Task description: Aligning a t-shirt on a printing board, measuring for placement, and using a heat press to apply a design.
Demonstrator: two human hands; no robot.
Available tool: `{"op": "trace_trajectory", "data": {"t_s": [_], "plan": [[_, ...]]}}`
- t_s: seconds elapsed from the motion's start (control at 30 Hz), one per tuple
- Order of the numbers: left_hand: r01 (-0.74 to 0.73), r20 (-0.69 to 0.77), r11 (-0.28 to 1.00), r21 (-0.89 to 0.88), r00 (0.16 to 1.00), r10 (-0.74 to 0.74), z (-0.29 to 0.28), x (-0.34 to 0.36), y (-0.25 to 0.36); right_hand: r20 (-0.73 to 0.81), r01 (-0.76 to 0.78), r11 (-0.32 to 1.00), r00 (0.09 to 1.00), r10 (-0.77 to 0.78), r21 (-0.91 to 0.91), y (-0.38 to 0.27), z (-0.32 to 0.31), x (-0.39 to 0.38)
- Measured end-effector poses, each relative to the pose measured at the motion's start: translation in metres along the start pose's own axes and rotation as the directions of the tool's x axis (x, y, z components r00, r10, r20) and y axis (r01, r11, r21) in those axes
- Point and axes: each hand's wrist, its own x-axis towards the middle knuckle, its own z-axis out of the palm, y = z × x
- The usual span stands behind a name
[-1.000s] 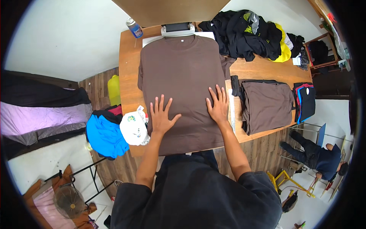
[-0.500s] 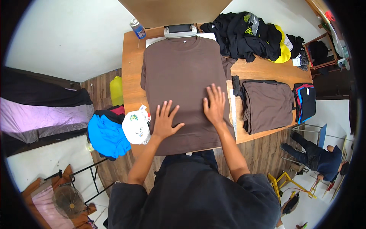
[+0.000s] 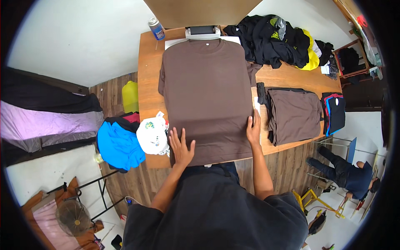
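A brown T-shirt [image 3: 206,91] lies spread flat over a white board, its collar toward the far side. On its near left part rests my left hand [image 3: 181,149], fingers stretched out. At the shirt's right edge is my right hand [image 3: 253,129], turned on its side with the thumb on the cloth and the other fingers along the edge. Nothing is gripped in the left hand; whether the right one pinches the hem cannot be made out. Just left of the shirt sits a white bundle of cloth [image 3: 151,135] with small coloured prints.
The wooden table [image 3: 151,75] also bears a blue spray can [image 3: 156,30], a heap of black clothes [image 3: 271,39], stacked brown shirts [image 3: 295,116] and folded dark garments [image 3: 334,114]. Blue cloth [image 3: 118,143] lies at the left. Another person [image 3: 354,175] is at the far right.
My left hand has slid nearer to me, toward the shirt's lower left. My right hand has moved from the shirt's middle out to its right edge. The view has shifted slightly.
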Motion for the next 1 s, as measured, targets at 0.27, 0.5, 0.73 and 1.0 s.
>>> {"op": "trace_trajectory", "data": {"t_s": [0.27, 0.5, 0.73, 1.0], "plan": [[0.214, -0.151, 0.950, -0.227, 0.956, -0.252, 0.008, 0.027, -0.017, 0.056, -0.095, 0.985, 0.995, 0.088, 0.143, 0.015, 0.001, -0.034], [0.131, -0.035, 0.978, -0.165, 0.990, -0.138, 0.012, -0.006, -0.036, -0.083, -0.130, 0.983, 0.989, 0.120, -0.130, 0.035, 0.002, -0.048], [0.130, 0.010, 0.961, -0.244, 0.991, -0.132, 0.011, -0.005, -0.031, -0.152, -0.221, 0.975, 0.965, 0.216, -0.020, 0.073, 0.004, -0.047], [0.114, -0.046, 0.978, -0.173, 0.991, -0.123, 0.011, -0.018, -0.037, -0.178, -0.189, 0.971, 0.960, 0.214, 0.149, 0.065, -0.009, -0.048]]}}
